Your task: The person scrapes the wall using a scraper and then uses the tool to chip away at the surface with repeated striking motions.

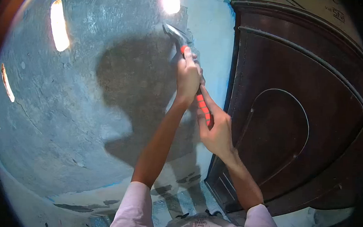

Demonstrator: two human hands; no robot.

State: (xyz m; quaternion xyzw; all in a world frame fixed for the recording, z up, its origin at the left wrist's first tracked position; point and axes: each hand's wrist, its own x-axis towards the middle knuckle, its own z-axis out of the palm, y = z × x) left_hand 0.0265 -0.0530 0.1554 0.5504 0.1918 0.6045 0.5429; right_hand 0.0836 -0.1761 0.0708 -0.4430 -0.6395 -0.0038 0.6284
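Note:
A scraper (203, 108) with an orange-and-black handle slants up against the wall. My left hand (188, 79) is closed round the upper part of the handle, just below the metal head. Lower down, my right hand (216, 132) grips the handle's orange-banded end. The metal blade end touches the wall (80, 87) near a border where bare grey plaster meets pale blue paint (205, 16). Part of the handle is hidden behind my fingers.
To the right stands a dark brown carved wooden panel (279, 118), close to my right forearm. Printed cardboard (310, 6) shows above it. Bright light patches (59, 25) and a large shadow fall on the wall. Dark patches (74, 207) mark the lower wall.

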